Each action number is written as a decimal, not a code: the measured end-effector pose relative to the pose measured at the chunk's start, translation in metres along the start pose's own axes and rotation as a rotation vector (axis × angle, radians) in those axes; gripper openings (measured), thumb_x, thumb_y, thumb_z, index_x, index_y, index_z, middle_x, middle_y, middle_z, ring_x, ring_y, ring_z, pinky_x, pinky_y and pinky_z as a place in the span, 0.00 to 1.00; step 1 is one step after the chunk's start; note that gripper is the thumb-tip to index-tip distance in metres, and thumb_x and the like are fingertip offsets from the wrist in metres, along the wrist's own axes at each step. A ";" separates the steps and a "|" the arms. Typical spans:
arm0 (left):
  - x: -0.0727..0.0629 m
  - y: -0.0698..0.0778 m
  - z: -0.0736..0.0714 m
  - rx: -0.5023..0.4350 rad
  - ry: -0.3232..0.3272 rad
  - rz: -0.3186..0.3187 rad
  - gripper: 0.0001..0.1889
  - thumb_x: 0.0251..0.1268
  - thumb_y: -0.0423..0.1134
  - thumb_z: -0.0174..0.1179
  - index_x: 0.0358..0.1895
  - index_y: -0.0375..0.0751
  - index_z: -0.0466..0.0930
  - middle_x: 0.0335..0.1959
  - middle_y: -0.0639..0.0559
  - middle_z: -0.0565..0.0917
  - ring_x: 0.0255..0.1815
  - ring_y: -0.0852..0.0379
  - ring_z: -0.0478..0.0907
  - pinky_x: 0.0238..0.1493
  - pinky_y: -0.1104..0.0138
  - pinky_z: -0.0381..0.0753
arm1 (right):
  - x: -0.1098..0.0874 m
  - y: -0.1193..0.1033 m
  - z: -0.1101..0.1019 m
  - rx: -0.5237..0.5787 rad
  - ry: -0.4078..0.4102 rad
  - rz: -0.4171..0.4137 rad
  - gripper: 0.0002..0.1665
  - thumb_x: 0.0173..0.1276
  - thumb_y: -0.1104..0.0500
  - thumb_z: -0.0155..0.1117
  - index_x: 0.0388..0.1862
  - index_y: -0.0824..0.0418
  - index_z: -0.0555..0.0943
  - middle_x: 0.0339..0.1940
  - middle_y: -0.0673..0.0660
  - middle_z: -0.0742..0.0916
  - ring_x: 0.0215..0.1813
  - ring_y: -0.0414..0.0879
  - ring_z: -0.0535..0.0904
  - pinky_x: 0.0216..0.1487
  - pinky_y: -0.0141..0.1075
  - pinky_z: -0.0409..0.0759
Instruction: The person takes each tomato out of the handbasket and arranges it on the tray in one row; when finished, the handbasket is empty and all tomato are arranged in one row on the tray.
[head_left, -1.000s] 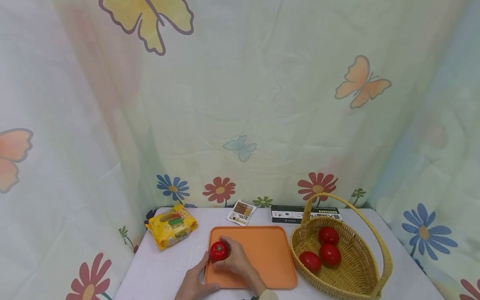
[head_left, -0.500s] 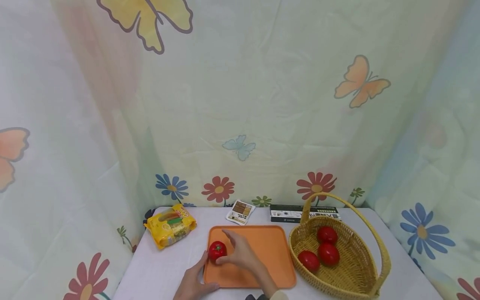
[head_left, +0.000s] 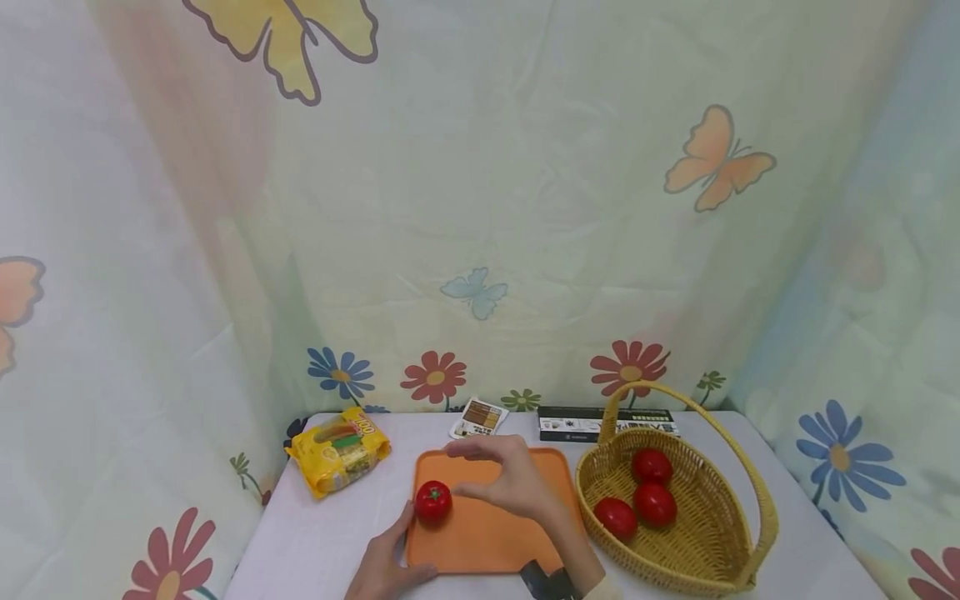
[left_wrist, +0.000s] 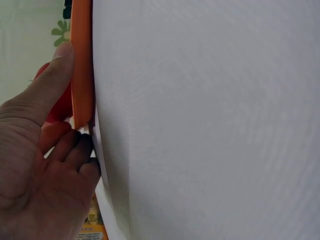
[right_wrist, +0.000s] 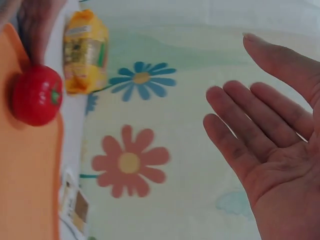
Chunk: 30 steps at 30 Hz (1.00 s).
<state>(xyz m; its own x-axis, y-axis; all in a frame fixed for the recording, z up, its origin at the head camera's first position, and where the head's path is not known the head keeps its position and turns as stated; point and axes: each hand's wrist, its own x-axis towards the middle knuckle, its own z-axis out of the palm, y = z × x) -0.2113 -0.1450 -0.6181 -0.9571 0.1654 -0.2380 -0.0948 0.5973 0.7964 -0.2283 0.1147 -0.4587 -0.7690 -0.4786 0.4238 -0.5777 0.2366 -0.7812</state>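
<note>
A red tomato [head_left: 433, 502] with a green stem top sits on the left part of an orange tray [head_left: 510, 550]. My left hand [head_left: 386, 560] holds the tray's near left corner, thumb along the front edge and fingers at the left side. In the left wrist view the thumb lies against the tray rim [left_wrist: 83, 75], and part of the tomato shows behind it. My right hand [head_left: 513, 479] hovers over the tray, right of the tomato and apart from it. The right wrist view shows its palm and fingers [right_wrist: 235, 145] spread, with nothing held.
A wicker basket [head_left: 712, 550] with a tall handle stands right of the tray, holding three red round fruits [head_left: 655, 504]. A yellow packet [head_left: 339, 451] lies at the back left. A white and brown sachet [head_left: 478, 417] and a black and white box [head_left: 570, 424] lie along the back.
The right hand has let go of the tomato and moved right and up, away from it. The tomato stays on the tray, and the left hand keeps its place at the corner.
</note>
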 end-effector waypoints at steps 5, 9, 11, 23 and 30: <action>0.001 0.000 0.000 -0.002 0.003 -0.031 0.64 0.50 0.55 0.85 0.87 0.38 0.56 0.82 0.33 0.68 0.80 0.22 0.62 0.74 0.25 0.66 | -0.002 -0.021 -0.028 -0.047 -0.051 -0.092 0.26 0.65 0.59 0.83 0.62 0.58 0.88 0.56 0.52 0.93 0.59 0.46 0.90 0.64 0.47 0.90; 0.003 0.000 0.000 -0.009 -0.003 -0.053 0.63 0.50 0.54 0.86 0.87 0.38 0.56 0.82 0.33 0.68 0.80 0.22 0.62 0.74 0.25 0.67 | -0.008 -0.032 -0.053 -0.155 -0.068 -0.100 0.29 0.64 0.57 0.84 0.64 0.56 0.88 0.58 0.51 0.93 0.60 0.48 0.90 0.63 0.53 0.90; 0.003 0.000 0.001 -0.012 -0.005 -0.057 0.63 0.50 0.54 0.86 0.87 0.38 0.57 0.82 0.33 0.68 0.80 0.22 0.62 0.74 0.25 0.67 | -0.013 -0.036 -0.066 -0.218 -0.063 -0.092 0.29 0.64 0.56 0.85 0.64 0.55 0.88 0.58 0.51 0.92 0.61 0.49 0.89 0.63 0.53 0.90; 0.003 -0.003 0.001 -0.025 -0.004 -0.020 0.63 0.50 0.54 0.86 0.87 0.38 0.57 0.83 0.34 0.67 0.80 0.22 0.61 0.75 0.26 0.67 | -0.045 -0.007 -0.124 -0.414 0.104 -0.108 0.30 0.57 0.62 0.88 0.60 0.57 0.90 0.54 0.50 0.94 0.57 0.49 0.91 0.58 0.46 0.93; 0.002 -0.001 0.001 -0.014 0.003 -0.031 0.63 0.50 0.54 0.86 0.87 0.39 0.57 0.83 0.35 0.68 0.80 0.22 0.62 0.73 0.26 0.68 | -0.062 0.029 -0.141 -0.425 0.192 0.054 0.27 0.58 0.59 0.88 0.57 0.56 0.91 0.51 0.48 0.94 0.53 0.45 0.90 0.54 0.41 0.92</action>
<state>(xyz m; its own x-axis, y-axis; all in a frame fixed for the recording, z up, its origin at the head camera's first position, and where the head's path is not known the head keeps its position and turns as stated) -0.2125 -0.1448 -0.6196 -0.9544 0.1445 -0.2611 -0.1285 0.5908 0.7965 -0.2365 0.2707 -0.4429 -0.8149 -0.3005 0.4956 -0.5652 0.6014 -0.5646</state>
